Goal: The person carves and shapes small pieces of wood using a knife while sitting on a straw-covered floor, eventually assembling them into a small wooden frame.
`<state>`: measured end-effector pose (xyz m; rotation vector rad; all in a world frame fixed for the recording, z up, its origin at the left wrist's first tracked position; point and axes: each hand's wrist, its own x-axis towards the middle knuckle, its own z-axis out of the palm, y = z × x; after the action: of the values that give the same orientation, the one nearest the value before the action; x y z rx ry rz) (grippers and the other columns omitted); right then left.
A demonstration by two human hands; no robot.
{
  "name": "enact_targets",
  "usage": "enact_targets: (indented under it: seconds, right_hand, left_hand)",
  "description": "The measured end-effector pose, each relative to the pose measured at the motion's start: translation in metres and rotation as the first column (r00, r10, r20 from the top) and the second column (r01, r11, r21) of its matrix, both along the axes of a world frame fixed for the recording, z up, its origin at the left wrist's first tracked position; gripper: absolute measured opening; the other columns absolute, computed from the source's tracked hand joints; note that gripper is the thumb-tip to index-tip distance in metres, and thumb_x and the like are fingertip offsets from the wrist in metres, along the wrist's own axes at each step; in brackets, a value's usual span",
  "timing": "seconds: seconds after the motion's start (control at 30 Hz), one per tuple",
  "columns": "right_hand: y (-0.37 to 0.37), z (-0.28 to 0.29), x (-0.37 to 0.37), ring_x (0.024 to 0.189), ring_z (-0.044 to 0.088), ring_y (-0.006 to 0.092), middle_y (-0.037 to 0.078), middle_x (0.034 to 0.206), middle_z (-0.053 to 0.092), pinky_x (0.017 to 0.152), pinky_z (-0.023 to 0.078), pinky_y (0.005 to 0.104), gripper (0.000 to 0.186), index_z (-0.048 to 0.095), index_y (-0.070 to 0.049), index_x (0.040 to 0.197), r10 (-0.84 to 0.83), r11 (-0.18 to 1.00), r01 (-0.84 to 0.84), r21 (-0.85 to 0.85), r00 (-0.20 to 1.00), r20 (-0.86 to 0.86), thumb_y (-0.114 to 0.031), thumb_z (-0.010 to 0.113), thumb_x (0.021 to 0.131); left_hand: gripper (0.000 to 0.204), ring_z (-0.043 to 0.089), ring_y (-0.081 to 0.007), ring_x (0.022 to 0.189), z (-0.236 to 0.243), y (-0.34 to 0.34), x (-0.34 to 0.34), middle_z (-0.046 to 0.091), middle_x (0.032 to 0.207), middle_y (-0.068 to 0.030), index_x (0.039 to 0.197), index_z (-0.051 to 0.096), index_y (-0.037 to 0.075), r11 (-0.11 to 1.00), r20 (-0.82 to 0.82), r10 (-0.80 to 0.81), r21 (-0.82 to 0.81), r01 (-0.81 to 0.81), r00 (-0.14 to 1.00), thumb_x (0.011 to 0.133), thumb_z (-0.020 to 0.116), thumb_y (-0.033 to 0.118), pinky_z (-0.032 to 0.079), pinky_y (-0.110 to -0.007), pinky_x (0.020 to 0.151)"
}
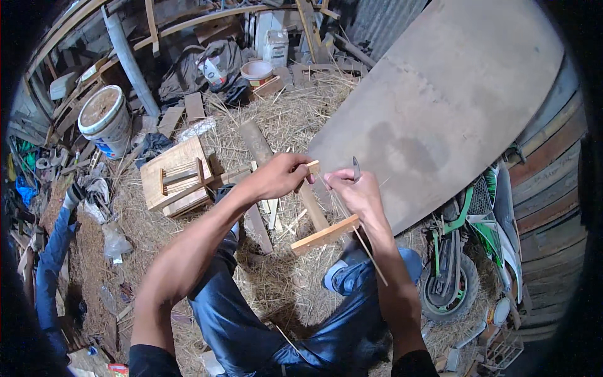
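My left hand (282,174) grips a short pale wooden piece (313,167). My right hand (358,191) is closed on a small knife (356,168), blade upright, with its fingertips beside thin bamboo strips (336,200) that run down between my hands. A wooden bar (317,237) with small holes lies crosswise below my hands, and a long thin stick (370,254) extends past it toward the lower right. Behind these, a wider wooden plank (256,141) lies on the straw. To the left, a small slatted wooden frame (180,178) rests on a plywood board (157,176).
A large grey sheet (440,100) fills the upper right, above a green motorbike (465,251) beside a plank wall (546,220). A white bucket (102,113), scrap wood and bags (116,242) lie around on straw. My bent legs (226,314) are below.
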<state>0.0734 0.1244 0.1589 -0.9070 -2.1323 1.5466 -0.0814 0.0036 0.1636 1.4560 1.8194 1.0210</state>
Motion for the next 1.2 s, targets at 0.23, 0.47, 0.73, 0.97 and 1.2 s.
enact_targets:
  seconds: [0.23, 0.47, 0.73, 0.97, 1.2]
  right_hand:
    - [0.007, -0.015, -0.002, 0.070, 0.066, 0.0156, 0.012, 0.077, 0.068, 0.064, 0.050, 0.0266, 0.025, 0.069, -0.001, 0.088, -0.009, 0.989, 0.002, 0.145, 0.999, 0.042, -0.022, 0.067, 0.074]
    - [0.000, -0.011, -0.002, 0.069, 0.062, 0.0112, 0.009, 0.078, 0.067, 0.064, 0.049, 0.0227, 0.020, 0.065, 0.005, 0.093, 0.017, 0.997, -0.020, 0.078, 0.999, 0.045, -0.009, 0.064, 0.078]
    - [0.002, -0.008, -0.003, 0.059, 0.057, 0.0076, 0.005, 0.064, 0.065, 0.055, 0.045, 0.0246, 0.022, 0.070, -0.002, 0.087, 0.007, 0.990, -0.002, 0.141, 0.999, -0.035, -0.019, 0.067, 0.074]
    - [-0.002, -0.001, -0.003, 0.060, 0.056, 0.0069, 0.006, 0.066, 0.065, 0.055, 0.045, 0.0242, 0.022, 0.069, 0.000, 0.088, 0.064, 0.988, -0.056, 0.144, 0.996, -0.056, -0.018, 0.065, 0.076]
    - [-0.002, -0.007, 0.000, 0.061, 0.059, 0.0104, 0.008, 0.070, 0.065, 0.058, 0.047, 0.0237, 0.027, 0.065, 0.004, 0.084, -0.008, 0.994, -0.007, 0.108, 0.990, 0.143, -0.020, 0.068, 0.073]
  left_hand:
    - [0.030, 0.057, -0.0180, 0.066, -0.002, 0.003, 0.003, 0.067, 0.083, -0.0101, 0.106, 0.059, 0.000, 0.999, -0.069, 0.042, -0.022, -0.043, 0.997, 0.087, 0.040, 0.016, 0.046, -0.033, 0.067]
    - [0.031, 0.059, -0.0167, 0.070, -0.001, 0.002, 0.002, 0.067, 0.084, -0.0113, 0.107, 0.059, 0.001, 0.994, -0.037, 0.051, -0.096, -0.055, 0.998, 0.087, 0.041, 0.014, 0.047, -0.031, 0.069]
    - [0.029, 0.054, -0.0145, 0.068, 0.002, 0.001, 0.002, 0.065, 0.082, -0.0084, 0.102, 0.060, 0.000, 0.999, 0.027, 0.027, -0.033, -0.026, 0.999, 0.088, 0.041, 0.015, 0.045, -0.030, 0.067]
    - [0.028, 0.054, -0.0131, 0.067, -0.001, 0.001, 0.001, 0.065, 0.081, -0.0085, 0.104, 0.060, 0.000, 0.999, 0.066, 0.031, 0.006, -0.031, 0.997, 0.088, 0.042, 0.014, 0.045, -0.029, 0.066]
    - [0.032, 0.062, -0.0203, 0.079, 0.000, 0.000, 0.007, 0.067, 0.089, -0.0128, 0.112, 0.058, 0.001, 0.999, -0.090, -0.002, -0.040, -0.001, 0.996, 0.086, 0.042, 0.013, 0.048, -0.032, 0.076]
